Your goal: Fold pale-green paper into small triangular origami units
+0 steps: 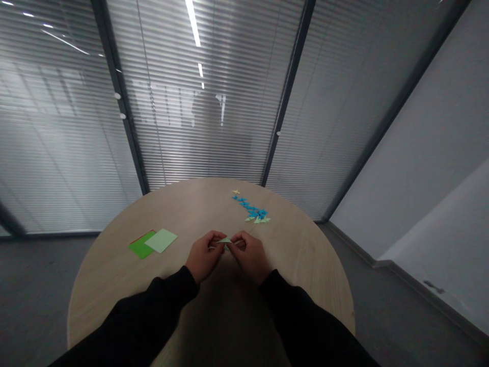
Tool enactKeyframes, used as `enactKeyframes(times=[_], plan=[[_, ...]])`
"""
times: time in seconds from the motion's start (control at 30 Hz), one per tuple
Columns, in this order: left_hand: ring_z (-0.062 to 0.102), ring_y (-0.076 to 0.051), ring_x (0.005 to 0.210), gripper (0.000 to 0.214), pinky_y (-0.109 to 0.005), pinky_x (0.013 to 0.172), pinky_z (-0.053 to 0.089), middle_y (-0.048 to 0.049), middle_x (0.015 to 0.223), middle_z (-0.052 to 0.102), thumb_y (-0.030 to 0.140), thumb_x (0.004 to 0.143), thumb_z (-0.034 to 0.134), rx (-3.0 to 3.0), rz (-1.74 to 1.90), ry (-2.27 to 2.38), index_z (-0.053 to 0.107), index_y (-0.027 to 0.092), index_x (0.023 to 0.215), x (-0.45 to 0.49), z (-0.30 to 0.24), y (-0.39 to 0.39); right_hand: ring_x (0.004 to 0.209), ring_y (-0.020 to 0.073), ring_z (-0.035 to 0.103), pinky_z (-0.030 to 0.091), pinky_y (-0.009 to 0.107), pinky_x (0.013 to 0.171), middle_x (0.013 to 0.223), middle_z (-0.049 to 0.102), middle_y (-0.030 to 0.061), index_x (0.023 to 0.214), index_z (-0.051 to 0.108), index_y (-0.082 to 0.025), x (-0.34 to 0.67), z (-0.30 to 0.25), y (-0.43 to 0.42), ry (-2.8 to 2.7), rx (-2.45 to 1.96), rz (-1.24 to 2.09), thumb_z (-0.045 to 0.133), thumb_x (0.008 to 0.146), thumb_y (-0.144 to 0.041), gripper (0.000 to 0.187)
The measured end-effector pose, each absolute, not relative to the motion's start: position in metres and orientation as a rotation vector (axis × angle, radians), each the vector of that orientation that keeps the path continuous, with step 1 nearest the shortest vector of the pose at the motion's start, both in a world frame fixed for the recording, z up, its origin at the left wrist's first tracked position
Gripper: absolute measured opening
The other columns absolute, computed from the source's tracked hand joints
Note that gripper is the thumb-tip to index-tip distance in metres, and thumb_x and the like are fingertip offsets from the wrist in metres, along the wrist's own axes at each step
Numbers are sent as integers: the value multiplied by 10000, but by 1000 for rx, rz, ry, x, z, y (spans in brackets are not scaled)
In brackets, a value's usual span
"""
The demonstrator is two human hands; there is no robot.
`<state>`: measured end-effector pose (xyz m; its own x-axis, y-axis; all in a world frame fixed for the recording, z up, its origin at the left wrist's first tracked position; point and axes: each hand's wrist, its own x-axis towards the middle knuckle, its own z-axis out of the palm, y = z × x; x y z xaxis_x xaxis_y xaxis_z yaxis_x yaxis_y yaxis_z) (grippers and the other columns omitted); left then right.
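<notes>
Between my two hands, a small folded piece of pale green paper (226, 240) is held just above the near middle of the table. My left hand (204, 255) pinches its left side between thumb and fingers. Its right side is gripped the same way by my right hand (251, 255). The fingertips cover much of the paper, so its full shape is hidden. Beyond my right hand lie several small folded paper stars: pale green ones (262, 220), a cluster of blue ones (252, 209) and a yellow one (236, 191) farthest off.
A round wooden table (183, 204) carries everything. On its left lie bright green square sheets (140, 246), with a pale green sheet (162, 240) overlapping them. Behind the table stand glass panels with blinds (206, 142); a white wall (420, 178) is at the right.
</notes>
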<state>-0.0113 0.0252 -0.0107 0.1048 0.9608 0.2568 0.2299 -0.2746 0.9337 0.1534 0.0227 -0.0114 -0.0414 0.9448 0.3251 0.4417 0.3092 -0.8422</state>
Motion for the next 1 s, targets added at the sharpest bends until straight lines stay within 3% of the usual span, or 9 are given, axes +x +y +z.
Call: enactKeyframes(times=[0.37,0.57,0.7,0.87,1.0], plan=[[676,-186,744,182,-306,693,520,-51,868,746,218,823,566,1824,1204,1238,676,183,965,-12,-10,23,681,160,614,427,257,632,757,680,37,775,708,-161,154,-11,24,-1811,-1310,481,654,859,-252,136],[686,-194,784,196,-318,719,524,-65,901,735,232,800,614,1682,1219,1167,669,174,979,-13,-14,26,636,154,589,434,271,617,787,674,38,835,671,-172,155,-11,23,-1794,-1339,391,684,849,-314,144],[676,-157,705,295,-294,680,529,-56,874,719,276,783,686,1405,1194,953,634,163,1050,-15,-17,31,734,183,632,492,278,634,850,676,48,949,634,-182,156,-10,24,-1752,-1253,487,685,839,-318,183],[663,-123,666,354,-278,708,553,-35,793,697,275,738,779,1063,1117,818,642,142,1036,-17,-15,34,969,209,643,545,329,772,1108,657,96,1081,606,-200,163,-1,24,-1857,-948,458,588,901,-230,183],[681,-123,708,307,-255,721,564,-67,884,722,247,751,789,923,1058,762,664,139,1009,-18,-11,31,1140,209,593,481,399,985,1182,640,84,985,670,-228,168,6,23,-2049,-735,320,489,950,-159,197]])
